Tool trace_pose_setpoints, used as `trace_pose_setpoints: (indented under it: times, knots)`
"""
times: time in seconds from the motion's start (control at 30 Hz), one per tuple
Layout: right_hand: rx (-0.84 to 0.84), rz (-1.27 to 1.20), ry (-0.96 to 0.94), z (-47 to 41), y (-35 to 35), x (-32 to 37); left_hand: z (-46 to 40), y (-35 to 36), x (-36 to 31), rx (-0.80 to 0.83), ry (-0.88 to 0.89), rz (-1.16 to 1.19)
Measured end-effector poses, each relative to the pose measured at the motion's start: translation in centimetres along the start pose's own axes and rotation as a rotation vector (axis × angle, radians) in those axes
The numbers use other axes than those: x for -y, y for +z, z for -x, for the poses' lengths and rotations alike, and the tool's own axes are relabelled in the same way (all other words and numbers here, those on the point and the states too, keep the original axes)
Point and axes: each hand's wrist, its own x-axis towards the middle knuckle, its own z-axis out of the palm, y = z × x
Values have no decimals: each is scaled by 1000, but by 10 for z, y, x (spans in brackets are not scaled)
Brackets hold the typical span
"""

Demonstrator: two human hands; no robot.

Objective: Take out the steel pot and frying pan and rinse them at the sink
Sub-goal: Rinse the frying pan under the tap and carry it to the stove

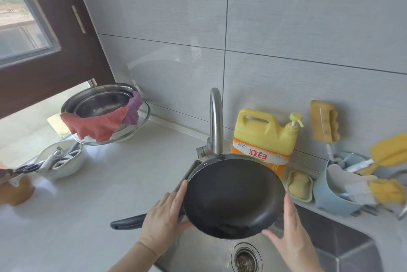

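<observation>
matt black frying pan (231, 196), brushed steel sink (343, 247) (wet)
</observation>
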Motion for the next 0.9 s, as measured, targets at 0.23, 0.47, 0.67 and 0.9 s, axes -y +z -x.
trace_pose_setpoints:
  times: [0.23, 0.47, 0.67, 0.9]
  knots:
    - [-64, 101, 200, 12, -45, -11, -25, -7, -41, -81, 91, 76]
    - [-317, 89, -54, -5, -111, 7, -56, -29, -68, -293, 195, 57]
    - [-431, 75, -120, -31, -169, 50, -89, -73, -83, -597, 299, 14]
    - [-488, 110, -104, -49, -210, 66, -108, -109, -91, -741, 278, -38]
